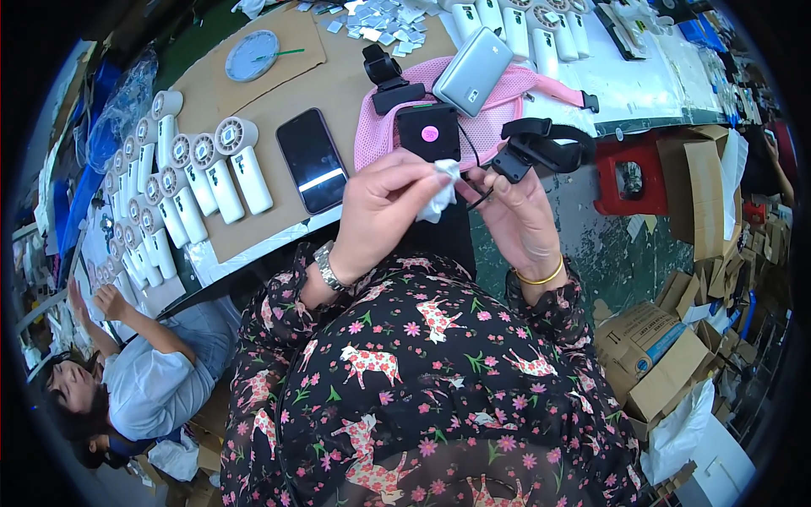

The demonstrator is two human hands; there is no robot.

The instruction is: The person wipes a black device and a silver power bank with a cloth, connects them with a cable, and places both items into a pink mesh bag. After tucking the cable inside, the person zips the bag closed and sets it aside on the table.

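My left hand (372, 218) pinches a crumpled white tissue (439, 194) between thumb and fingers. Close beside it, my right hand (525, 221) grips a small black camera-like device (511, 163) by its edge. A black strap (564, 145) loops off that device to the right, and a thin black cable (470, 145) runs near my fingers. Just beyond both hands lies a pink mesh pouch (372, 135). On it rest a silver power bank (475, 71), a black box (416, 135) with a round pink sticker, and another black strapped device (385, 74).
A dark phone (311, 160) lies left of the pouch. Rows of white handheld fans (252, 179) line the table's left side. Beyond are a round dish (252, 56) and small square pieces (384, 21). At right stand a red stool (629, 179) and cardboard boxes (705, 194). A co-worker (156, 372) sits at lower left.
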